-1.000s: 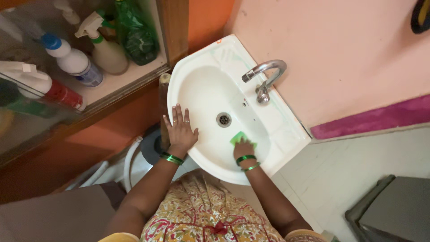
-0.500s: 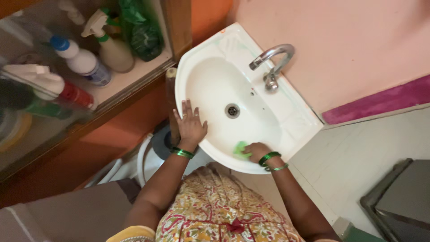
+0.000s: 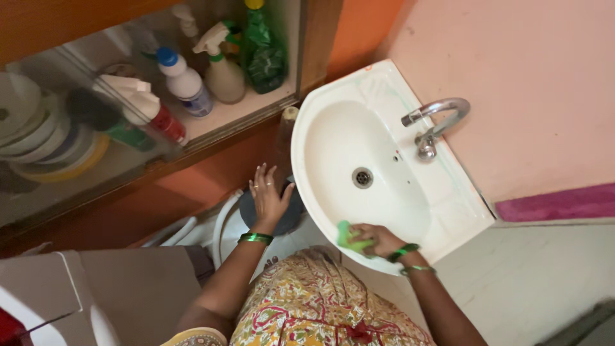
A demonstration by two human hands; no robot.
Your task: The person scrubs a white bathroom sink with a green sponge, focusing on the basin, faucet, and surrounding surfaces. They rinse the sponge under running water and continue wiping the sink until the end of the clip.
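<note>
A white oval washbasin (image 3: 333, 128) is fixed to a pink wall, with a chrome tap (image 3: 432, 125) at its back and a drain (image 3: 362, 177) in the middle. My right hand (image 3: 378, 239) presses a green sponge (image 3: 349, 236) against the basin's near front rim. My left hand (image 3: 268, 195) hovers with fingers spread just left of the basin's edge, off the rim, above a dark round lid (image 3: 266, 214). Green bangles sit on both wrists.
A glass-fronted cabinet (image 3: 147, 128) at the left holds spray bottles (image 3: 224, 64), a white bottle with a blue cap (image 3: 182, 80) and stacked plates (image 3: 38, 134). A white bucket (image 3: 224, 234) stands below the basin. A magenta strip (image 3: 557, 202) runs along the wall base.
My right hand slid the sponge from inside the bowl to the front rim and then left along it. My left hand lifted off the basin's left edge.
</note>
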